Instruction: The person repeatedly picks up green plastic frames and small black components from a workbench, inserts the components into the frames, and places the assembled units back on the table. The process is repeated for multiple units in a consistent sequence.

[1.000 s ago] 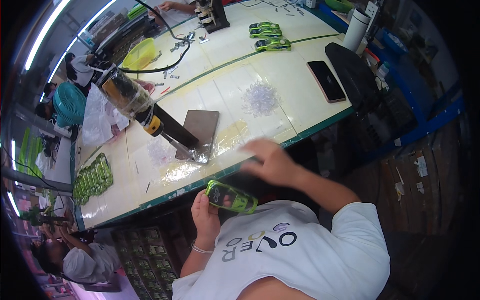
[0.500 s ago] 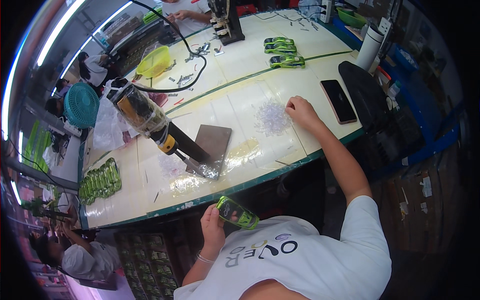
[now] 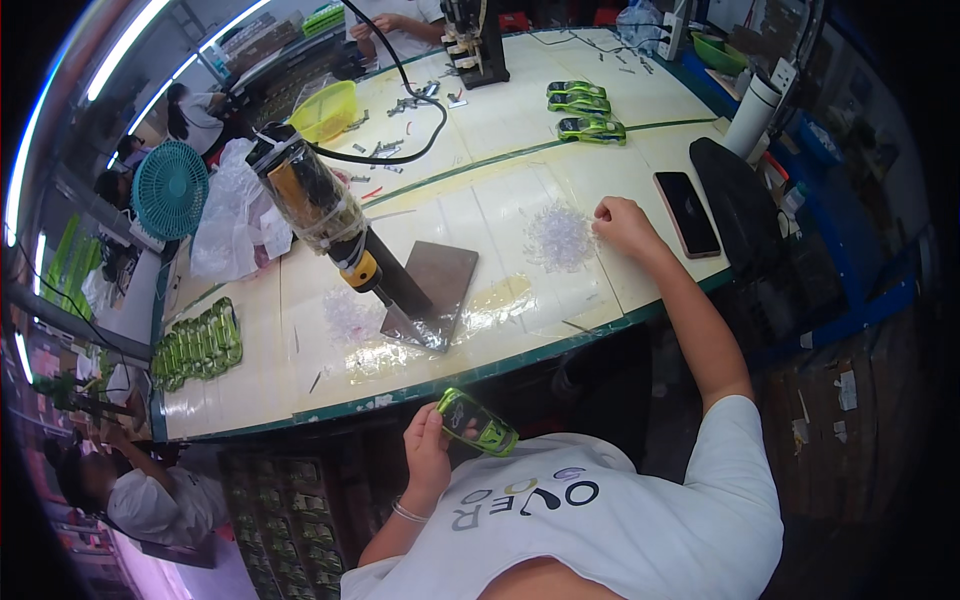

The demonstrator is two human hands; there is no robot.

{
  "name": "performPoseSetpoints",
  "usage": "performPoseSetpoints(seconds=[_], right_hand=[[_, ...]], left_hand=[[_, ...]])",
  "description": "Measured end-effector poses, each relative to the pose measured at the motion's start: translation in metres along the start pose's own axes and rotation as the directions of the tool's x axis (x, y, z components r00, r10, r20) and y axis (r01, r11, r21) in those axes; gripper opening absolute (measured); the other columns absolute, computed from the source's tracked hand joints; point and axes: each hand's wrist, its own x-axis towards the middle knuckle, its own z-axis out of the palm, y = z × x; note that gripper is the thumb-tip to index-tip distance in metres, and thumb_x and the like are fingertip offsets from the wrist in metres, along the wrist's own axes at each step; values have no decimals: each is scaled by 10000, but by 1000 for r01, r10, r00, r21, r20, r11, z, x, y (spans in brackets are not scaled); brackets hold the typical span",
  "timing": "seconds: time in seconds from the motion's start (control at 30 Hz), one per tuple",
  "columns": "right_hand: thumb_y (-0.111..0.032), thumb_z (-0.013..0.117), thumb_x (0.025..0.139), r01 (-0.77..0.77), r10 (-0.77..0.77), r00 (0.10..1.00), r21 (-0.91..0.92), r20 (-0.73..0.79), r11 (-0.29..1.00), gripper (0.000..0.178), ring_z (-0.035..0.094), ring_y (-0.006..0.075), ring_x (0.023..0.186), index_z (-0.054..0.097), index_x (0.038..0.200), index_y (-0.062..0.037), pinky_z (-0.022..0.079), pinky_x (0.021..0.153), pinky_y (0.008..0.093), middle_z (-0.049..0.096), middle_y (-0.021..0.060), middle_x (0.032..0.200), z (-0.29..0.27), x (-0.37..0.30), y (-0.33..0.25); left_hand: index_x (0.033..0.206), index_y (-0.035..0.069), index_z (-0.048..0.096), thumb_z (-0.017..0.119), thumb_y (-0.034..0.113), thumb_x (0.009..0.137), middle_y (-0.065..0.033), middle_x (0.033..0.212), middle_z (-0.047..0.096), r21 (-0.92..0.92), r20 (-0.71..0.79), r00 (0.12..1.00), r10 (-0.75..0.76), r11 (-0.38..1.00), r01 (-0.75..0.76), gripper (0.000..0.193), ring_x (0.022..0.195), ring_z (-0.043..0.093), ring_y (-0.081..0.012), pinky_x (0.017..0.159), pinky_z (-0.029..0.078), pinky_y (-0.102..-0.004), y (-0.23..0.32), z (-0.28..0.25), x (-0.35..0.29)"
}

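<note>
In my left hand (image 3: pixel 427 452) is a bright green toy car body (image 3: pixel 480 424) with dark windows, gripped at one end in front of my shirt, below the table edge. My right hand (image 3: pixel 626 226) rests at the right side of a loose pile of small clear plastic pieces (image 3: pixel 556 238). Its fingertips are pinched together, and whatever is between them is too small to make out. Left of the pile, an electric screwdriver (image 3: pixel 362 272) wrapped in clear plastic slants beside a dark post on a metal plate (image 3: pixel 447 270).
A second clear pile (image 3: pixel 350 315) lies by the plate. Green car bodies (image 3: pixel 200 345) line the table's left; several more (image 3: pixel 590 130) sit at the back. A phone (image 3: pixel 687 215), black case (image 3: pixel 735 205), white bottle (image 3: pixel 750 115), teal fan (image 3: pixel 170 190) and yellow basket (image 3: pixel 325 110) surround the area.
The whole view has shifted slightly, moving the table things a little to the right. My right hand stays at the pile with its fingers pinched, and my left still holds the toy car body.
</note>
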Motion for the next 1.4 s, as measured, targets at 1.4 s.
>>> performPoseSetpoints(seconds=[1.4], right_hand=[[-18,582,706,-250,242,965,615,97,748,136,582,140,599,602,834,25,478,548,239,602,105,706,-10,-8,33]], left_hand=[[973,-38,467,383,200,889,-107,823,579,17,-66,997,28,1000,-27,266,691,592,-168,599,494,-265,-4,-3,-6]])
